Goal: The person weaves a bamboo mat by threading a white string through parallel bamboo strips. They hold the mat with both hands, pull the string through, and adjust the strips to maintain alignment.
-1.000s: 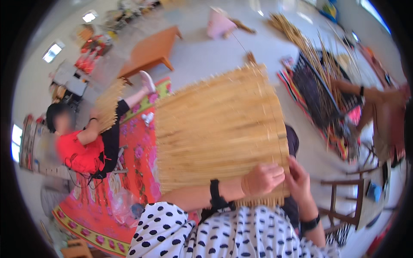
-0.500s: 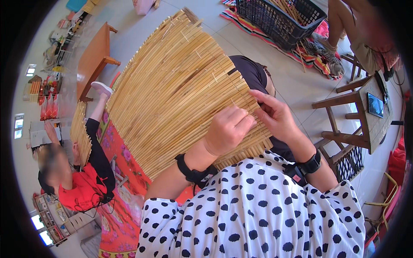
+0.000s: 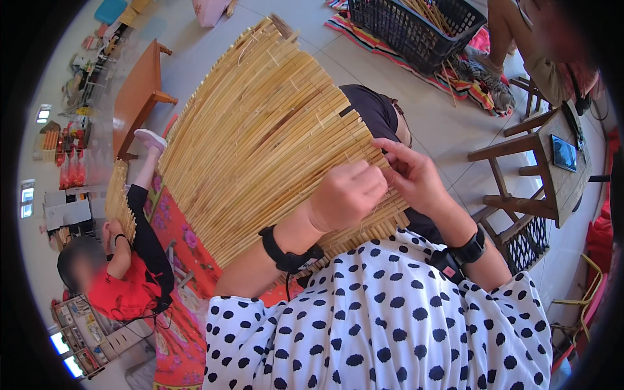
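The left hand (image 3: 348, 195) is curled into a loose fist with its fingertips pinching down on the near edge of the reed mat (image 3: 260, 143); the right hand (image 3: 416, 175) meets it there, thumb and fingers closed on the same strip of slats; what passes between the two sets of fingertips is too small to make out; the mat lies across the person's lap, tilted, fanning away to the upper left, its far corner frayed and its near edge partly covered by both hands and the polka-dot sleeve (image 3: 377, 318); one black band sits on each wrist, two in all; a dark-clad knee (image 3: 374, 114) shows past the mat's right edge; bare tiled floor (image 3: 448, 110) opens beyond that, bounded by a wooden stool (image 3: 539, 162) on the right and a black crate (image 3: 416, 29) of sticks at the top; to the left, one person in red (image 3: 123, 286) sits on a flowered cloth (image 3: 175, 227), holding a smaller reed piece, with a low wooden table (image 3: 140, 94) behind; the rim of the view bends and blurs whatever lies further out
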Demonstrator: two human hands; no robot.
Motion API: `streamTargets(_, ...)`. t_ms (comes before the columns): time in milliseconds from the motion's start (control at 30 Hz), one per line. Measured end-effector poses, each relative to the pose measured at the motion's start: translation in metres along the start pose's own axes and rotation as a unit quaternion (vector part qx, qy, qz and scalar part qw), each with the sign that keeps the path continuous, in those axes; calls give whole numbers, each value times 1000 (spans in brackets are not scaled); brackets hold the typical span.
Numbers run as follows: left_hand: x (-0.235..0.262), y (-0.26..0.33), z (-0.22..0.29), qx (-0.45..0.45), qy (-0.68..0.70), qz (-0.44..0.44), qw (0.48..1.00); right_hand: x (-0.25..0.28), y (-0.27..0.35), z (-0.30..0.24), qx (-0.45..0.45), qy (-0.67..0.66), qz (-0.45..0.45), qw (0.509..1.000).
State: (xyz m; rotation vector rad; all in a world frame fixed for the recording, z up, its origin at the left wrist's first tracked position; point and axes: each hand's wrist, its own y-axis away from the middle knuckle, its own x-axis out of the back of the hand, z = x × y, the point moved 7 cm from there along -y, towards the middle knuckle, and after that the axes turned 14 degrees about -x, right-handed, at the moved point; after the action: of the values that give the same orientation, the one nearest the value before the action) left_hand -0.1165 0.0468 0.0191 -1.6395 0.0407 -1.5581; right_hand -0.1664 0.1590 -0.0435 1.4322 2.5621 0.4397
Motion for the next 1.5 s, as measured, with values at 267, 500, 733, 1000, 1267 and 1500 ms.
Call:
streamTargets(267,7,3,-1,3,3,76,997,1,-3,5,-6,-18,5,1000)
streamTargets(500,2,9,-3,32,2,90,995,-2,-2,3,-8,-10,-9,1000)
streamTargets(733,-8,2,-2,27,0,-10,1000,-3,-5,8,3,-21,-15,1000)
streamTargets(1000,45,-4,-25,140,183,235,944,-3,-1,3,-27,1,-15,1000)
streamTargets(1267,34,7,-27,311,481,164,803,1,-1,4,-6,-43,27,999)
streamTargets(1500,157,-10,-26,149,393,336,843,2,-15,9,-10,51,29,998)
